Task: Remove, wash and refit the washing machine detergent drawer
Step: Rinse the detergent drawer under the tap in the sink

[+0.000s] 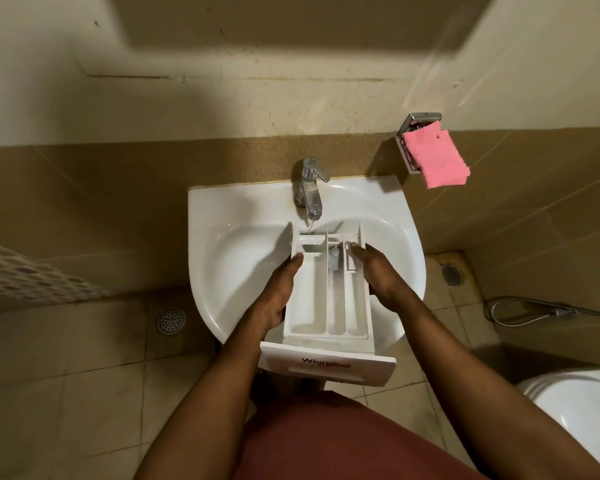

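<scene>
Holding a white plastic detergent drawer (329,306) over a white ceramic washbasin (215,202), we grip it from both sides. Our left hand (278,292) lies along the drawer's left wall with its fingertips up on the rim. Our right hand (378,275) clasps the right wall, its fingers hooked over the edge into the narrow right compartment.

The drawer points lengthwise away from us, its open compartments facing up. Its far end sits under a chrome single-lever tap (309,183), and a thin stream of water (310,225) falls into the far left corner. The white front panel (326,363), with dark lettering, is nearest us and juts past the basin's near rim. A small grey cap (334,254) stands in the middle compartment.

On the wall right of the basin, a pink sponge (435,157) rests in a chrome holder (418,124). Round metal floor drains are set in the beige tiles, one left (170,321) of the basin and one right (452,273). A white toilet (582,410) shows at lower right.
</scene>
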